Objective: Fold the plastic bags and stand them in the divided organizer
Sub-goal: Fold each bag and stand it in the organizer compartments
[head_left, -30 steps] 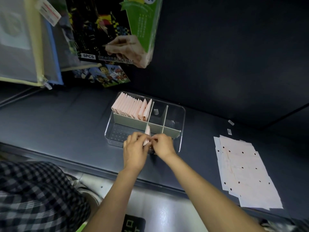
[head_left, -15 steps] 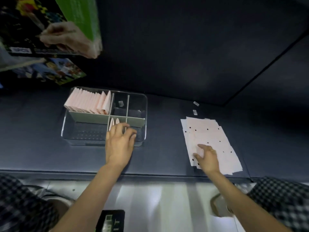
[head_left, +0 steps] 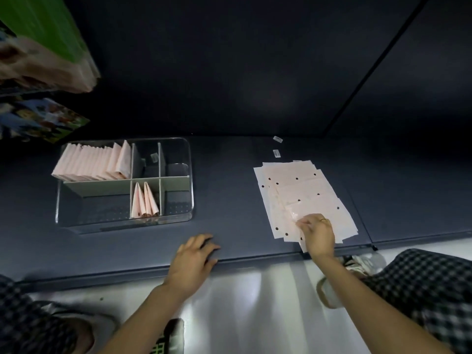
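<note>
Two hands work over the dark counter (head_left: 229,200): the right hand (head_left: 318,232) pinches the top sheet of the flat bag stack (head_left: 301,195), its grip closed on it, while the left hand (head_left: 195,254) rests spread and empty. Folded bags (head_left: 144,200) stand in the clear organizer (head_left: 187,200).

There is only one view, from a camera worn on the person's head. It looks forward and steeply down on a dark shelf surface (head_left: 229,195), from quite near, with a wide angle that bends the edges. The clear organizer (head_left: 190,175) lies at centre left of the frame, the pile of flat bags (head_left: 293,185) at centre right. Both forearms enter from the bottom edge; the left hand (head_left: 195,254) and the right hand (head_left: 318,229) sit in the lower middle. No second view shares the scene.
</note>
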The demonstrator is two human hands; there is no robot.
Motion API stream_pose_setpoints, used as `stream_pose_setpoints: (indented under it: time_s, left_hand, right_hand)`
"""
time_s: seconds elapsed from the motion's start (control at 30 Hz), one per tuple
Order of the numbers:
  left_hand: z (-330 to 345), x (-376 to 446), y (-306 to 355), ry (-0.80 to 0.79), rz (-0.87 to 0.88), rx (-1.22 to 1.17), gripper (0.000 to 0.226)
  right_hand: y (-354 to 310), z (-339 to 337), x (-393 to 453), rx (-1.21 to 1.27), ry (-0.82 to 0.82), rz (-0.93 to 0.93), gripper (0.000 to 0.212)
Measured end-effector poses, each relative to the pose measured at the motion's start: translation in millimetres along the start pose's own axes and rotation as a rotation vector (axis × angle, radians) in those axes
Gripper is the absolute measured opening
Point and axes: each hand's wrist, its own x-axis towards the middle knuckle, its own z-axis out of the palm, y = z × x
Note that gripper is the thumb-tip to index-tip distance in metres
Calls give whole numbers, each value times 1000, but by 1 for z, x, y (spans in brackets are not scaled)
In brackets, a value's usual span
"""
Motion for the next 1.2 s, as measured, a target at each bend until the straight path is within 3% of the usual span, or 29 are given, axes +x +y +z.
stream_pose_setpoints:
  time_s: [0.13,0.2,0.3,0.43,0.5,0.6,0.7,0.83,0.97,1.07,1.2]
  left_hand:
    - [-4,7,7,20,5,-71,31]
    - [-6,12,15,52,44,-126,34]
    - [-10,20,27,90,95,-194,52]
    - [-11,25,36,71,49,-314,76]
    - [-11,24,34,28,-43,-399,62]
    - [-13,22,26,-8,-142,-510,18]
    - [-14,20,19,45,-308,-773,16]
    - [-12,22,11,139,-463,-904,4]
    - [-12,24,15,193,-488,-926,18]
    - [-7,18,20,331,-449,-600,40]
    - [0,3,26,331,-79,-143,34]
  right_hand:
    - [-30,-6,-4,20,12,-153,9]
    - [-56,-7,-9,75,-64,-241,9]
    - [-92,-6,-22,183,-314,-299,9]
    - [-120,-3,-40,339,-673,-232,9]
    - [-125,-1,-45,366,-777,-207,14]
    - [-128,-6,-43,390,-901,-146,29]
    - [-120,-19,-27,261,-1024,-134,35]
    - [-103,-29,-3,237,-939,-143,13]
    - [-94,-10,5,240,-709,-74,22]
    - [-88,12,4,157,-602,-77,20]
    - [-83,28,7,84,-546,-55,13]
